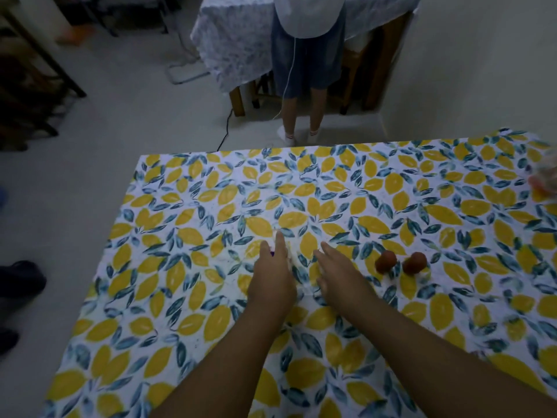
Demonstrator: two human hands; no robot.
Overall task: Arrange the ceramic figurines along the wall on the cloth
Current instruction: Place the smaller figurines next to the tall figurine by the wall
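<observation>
Lemon-and-leaf print cloth (301, 182) spread over table, filling lower frame. Second person (307, 64) standing beyond far table edge in blue shorts and white socks, beside another cloth-covered table (229, 40). Both bare forearms reaching in from the bottom. Left hand (271, 276) back up, fingers bunched narrow over a small whitish item (291, 251) with a purple speck — whether gripped, cannot tell, too blurred. Right hand (337, 273) just beside it, fingers loosely together, low over cloth, nothing visibly held. Two brown-capped mushroom figurines (385, 260) (414, 262) upright on cloth, side by side, just right of right hand — mid-table. Blurred object (545, 179) at right edge, unidentifiable.
</observation>
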